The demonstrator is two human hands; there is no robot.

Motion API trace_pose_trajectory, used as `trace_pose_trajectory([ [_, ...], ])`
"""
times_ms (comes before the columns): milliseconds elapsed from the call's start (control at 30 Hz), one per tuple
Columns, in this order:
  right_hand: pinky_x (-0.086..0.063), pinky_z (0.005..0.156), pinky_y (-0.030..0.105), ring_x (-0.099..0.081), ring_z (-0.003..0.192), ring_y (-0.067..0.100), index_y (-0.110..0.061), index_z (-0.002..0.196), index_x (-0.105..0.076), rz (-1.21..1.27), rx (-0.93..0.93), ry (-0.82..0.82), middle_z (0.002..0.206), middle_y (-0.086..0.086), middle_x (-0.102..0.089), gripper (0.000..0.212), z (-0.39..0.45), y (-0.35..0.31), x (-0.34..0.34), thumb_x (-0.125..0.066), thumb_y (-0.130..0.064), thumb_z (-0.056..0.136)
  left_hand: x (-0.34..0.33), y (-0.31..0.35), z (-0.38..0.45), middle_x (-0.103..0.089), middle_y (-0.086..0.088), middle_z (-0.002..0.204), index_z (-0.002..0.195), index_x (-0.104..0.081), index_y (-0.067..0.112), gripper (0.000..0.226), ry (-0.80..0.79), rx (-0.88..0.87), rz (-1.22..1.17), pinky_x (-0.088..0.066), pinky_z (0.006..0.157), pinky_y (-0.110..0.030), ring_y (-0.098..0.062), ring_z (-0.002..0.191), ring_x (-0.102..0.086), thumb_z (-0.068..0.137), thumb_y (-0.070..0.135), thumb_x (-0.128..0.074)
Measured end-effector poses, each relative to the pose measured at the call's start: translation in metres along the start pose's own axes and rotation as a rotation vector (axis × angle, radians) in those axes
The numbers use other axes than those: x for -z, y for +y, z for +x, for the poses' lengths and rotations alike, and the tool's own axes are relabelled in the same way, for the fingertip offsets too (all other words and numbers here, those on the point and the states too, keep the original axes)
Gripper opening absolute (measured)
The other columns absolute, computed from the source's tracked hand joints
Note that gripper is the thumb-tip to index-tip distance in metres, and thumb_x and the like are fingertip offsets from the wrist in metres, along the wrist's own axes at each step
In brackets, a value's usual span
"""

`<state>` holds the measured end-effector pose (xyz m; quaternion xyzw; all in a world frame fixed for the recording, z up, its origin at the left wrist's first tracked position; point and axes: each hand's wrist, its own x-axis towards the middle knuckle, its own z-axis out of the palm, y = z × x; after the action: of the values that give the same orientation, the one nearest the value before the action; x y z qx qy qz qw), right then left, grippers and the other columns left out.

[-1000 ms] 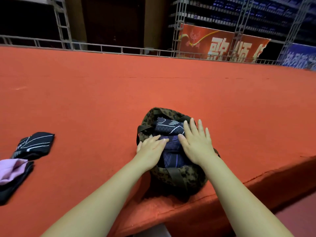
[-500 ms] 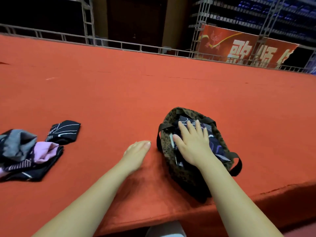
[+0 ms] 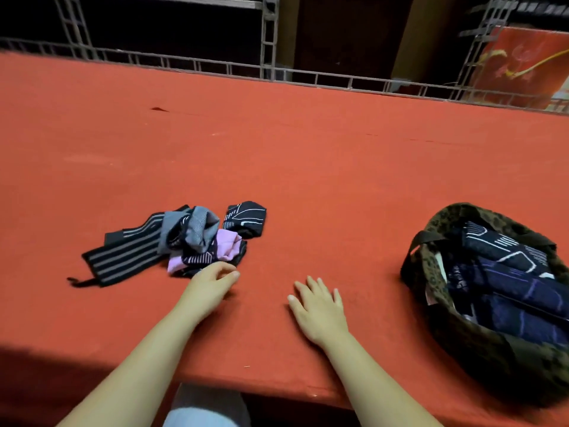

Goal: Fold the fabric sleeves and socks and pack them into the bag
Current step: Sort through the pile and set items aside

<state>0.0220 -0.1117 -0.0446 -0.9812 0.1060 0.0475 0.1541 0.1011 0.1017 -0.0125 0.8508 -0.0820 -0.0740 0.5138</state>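
Observation:
A loose pile of socks and sleeves [image 3: 191, 241] lies on the red surface left of centre: black striped pieces, a grey one and a pink one. A folded black piece [image 3: 244, 218] sits just right of the pile. My left hand [image 3: 212, 285] reaches the pile's near edge with fingers loosely curled, holding nothing that I can see. My right hand [image 3: 318, 306] hovers flat over the cloth, fingers spread, empty. The leopard-print bag [image 3: 431, 263] stands at the right with folded dark blue and black fabric [image 3: 505, 278] inside.
The red felt surface [image 3: 308, 149] stretches far back to a metal railing [image 3: 308, 77]. Its front edge runs just below my forearms. A red banner [image 3: 523, 63] hangs at the back right.
Both hands have left the bag. The view has swung left, so the bag now sits at the right. My left hand has reached the sock pile and my right hand follows over the cloth.

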Motion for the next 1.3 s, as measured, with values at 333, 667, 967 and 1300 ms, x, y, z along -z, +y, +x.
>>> trace_pose_trajectory([
  [333,0.000,0.118,0.042,-0.006,0.147,0.013,-0.031,0.146,-0.032,0.021,0.024,0.071,0.159,-0.004,-0.018,0.052,-0.001,0.002,-0.006,-0.023,-0.052,0.099,0.046,0.008,0.037,-0.053,-0.010,0.129,0.128,-0.049,0.008,0.052,0.539,-0.065,-0.059,-0.037,0.100,-0.034,-0.024,0.118,-0.050,0.084,0.028,-0.066],
  [667,-0.011,0.118,0.035,-0.027,0.141,0.013,-0.022,0.141,-0.040,0.239,0.024,0.193,0.149,-0.003,-0.040,0.045,-0.001,0.005,-0.005,-0.029,-0.041,0.101,-0.001,0.019,0.028,-0.059,-0.001,0.120,0.121,-0.054,0.018,0.064,0.137,-0.057,-0.151,-0.037,0.090,-0.022,-0.013,0.107,-0.054,0.066,0.044,-0.074],
  [967,-0.023,0.113,0.025,-0.037,0.132,0.007,-0.034,0.128,-0.042,0.865,0.234,0.552,0.138,-0.012,-0.041,0.067,-0.017,0.020,-0.012,-0.025,-0.080,0.082,-0.079,0.025,-0.024,-0.070,0.000,0.085,0.099,-0.060,0.009,0.066,-0.601,-0.042,-0.685,-0.051,0.072,-0.024,-0.014,0.081,-0.063,0.043,0.033,-0.084],
  [1300,-0.031,0.111,0.024,-0.045,0.124,-0.001,-0.030,0.122,-0.050,1.151,0.132,0.242,0.134,-0.016,-0.043,0.052,-0.017,0.022,-0.001,-0.039,-0.063,0.083,-0.084,0.016,-0.028,-0.065,-0.003,0.065,0.084,-0.053,0.005,0.085,-0.552,0.091,-0.918,-0.052,0.055,-0.021,-0.011,0.058,-0.063,0.019,0.040,-0.095],
])
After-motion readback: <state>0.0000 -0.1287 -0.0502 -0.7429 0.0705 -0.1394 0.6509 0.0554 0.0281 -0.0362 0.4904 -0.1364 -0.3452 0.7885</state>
